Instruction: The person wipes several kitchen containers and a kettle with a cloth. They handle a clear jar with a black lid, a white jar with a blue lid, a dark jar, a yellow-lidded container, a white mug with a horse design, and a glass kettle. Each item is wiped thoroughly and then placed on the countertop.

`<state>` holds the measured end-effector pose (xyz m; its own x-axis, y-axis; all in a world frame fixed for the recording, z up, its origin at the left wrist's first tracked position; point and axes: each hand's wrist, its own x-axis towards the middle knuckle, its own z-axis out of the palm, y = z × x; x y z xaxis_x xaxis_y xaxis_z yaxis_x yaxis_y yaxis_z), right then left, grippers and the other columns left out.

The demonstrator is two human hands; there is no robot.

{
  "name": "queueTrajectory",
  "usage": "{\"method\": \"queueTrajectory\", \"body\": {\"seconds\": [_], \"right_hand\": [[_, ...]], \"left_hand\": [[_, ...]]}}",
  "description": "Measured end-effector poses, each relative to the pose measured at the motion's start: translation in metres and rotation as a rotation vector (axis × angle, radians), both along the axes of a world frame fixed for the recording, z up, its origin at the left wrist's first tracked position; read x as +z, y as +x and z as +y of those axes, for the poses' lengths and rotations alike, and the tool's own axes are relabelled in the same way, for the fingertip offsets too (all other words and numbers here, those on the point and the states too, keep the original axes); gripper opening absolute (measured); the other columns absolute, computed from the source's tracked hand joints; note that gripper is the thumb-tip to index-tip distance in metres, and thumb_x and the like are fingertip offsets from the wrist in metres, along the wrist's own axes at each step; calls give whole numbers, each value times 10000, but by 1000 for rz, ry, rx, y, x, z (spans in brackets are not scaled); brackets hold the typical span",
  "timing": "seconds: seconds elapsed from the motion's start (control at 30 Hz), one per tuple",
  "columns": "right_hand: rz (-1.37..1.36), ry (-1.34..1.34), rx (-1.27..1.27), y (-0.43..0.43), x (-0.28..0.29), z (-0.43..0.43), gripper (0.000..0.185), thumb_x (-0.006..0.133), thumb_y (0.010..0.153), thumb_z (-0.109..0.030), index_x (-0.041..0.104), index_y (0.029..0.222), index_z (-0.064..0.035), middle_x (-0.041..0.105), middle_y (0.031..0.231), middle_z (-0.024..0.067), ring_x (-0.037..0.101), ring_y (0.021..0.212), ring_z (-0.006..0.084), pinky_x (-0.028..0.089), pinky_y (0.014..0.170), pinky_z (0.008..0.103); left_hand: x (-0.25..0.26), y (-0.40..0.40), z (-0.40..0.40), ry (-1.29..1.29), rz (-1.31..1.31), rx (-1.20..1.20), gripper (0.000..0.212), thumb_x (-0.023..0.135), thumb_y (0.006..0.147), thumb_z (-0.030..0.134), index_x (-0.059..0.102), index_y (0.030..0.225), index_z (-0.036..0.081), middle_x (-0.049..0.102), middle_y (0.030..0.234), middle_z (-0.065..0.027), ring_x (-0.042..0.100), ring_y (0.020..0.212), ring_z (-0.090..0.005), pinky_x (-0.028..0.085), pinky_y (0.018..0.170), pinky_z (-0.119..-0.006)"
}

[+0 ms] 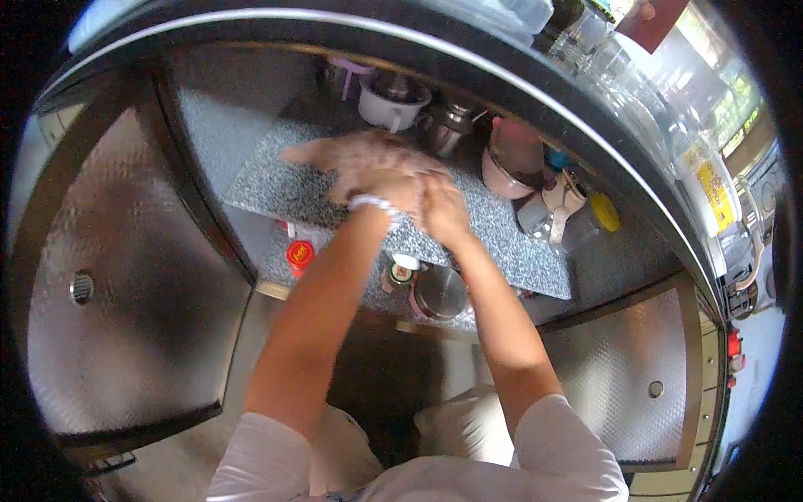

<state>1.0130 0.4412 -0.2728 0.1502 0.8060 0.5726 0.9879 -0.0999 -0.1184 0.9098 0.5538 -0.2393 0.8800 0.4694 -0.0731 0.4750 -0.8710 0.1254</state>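
Observation:
Inside an open cabinet, a pinkish cloth [357, 154], smeared by motion, is bunched over a speckled granite shelf [514, 238]. My left hand [392, 188], with a pale beaded bracelet at its wrist, grips the cloth. Close against it, my right hand [444, 207] also has its fingers on the cloth; the blur hides the fingertips. Behind my hands stand a white enamel pot [392, 110] and a steel vessel [448, 125]. A pink container [508, 169] is to their right.
A red-lidded jar [300, 256], a small jar [400, 275] and a steel pan [441, 292] sit on the lower level. A yellow-lidded jar [604, 212] stands at right. Cabinet doors hang open at left [138, 282] and right [627, 376]. The countertop edge [439, 47] overhangs the shelf.

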Motion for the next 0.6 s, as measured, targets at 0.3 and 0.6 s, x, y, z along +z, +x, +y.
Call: {"method": "queueTrajectory", "body": {"seconds": [0.3,0.6], "right_hand": [[53,-51,-358,-27,6,-115,435,562,830,-102,563,1261,-48,550,1263,200,475,1171,424,362,1004,519],[19,-255,201,-111,20,118,464,430,944,-255,435,1392,-137,406,1446,136,329,1344,391,228,1121,498]], "left_hand": [[14,-14,-104,-60,-213,-138,505,460,923,381,460,1392,194,262,1545,-74,221,1419,-335,120,1133,-575],[-35,-139,69,510,-308,401,586,511,837,380,503,1345,87,423,1417,-198,347,1330,-407,237,1074,-609]]}}
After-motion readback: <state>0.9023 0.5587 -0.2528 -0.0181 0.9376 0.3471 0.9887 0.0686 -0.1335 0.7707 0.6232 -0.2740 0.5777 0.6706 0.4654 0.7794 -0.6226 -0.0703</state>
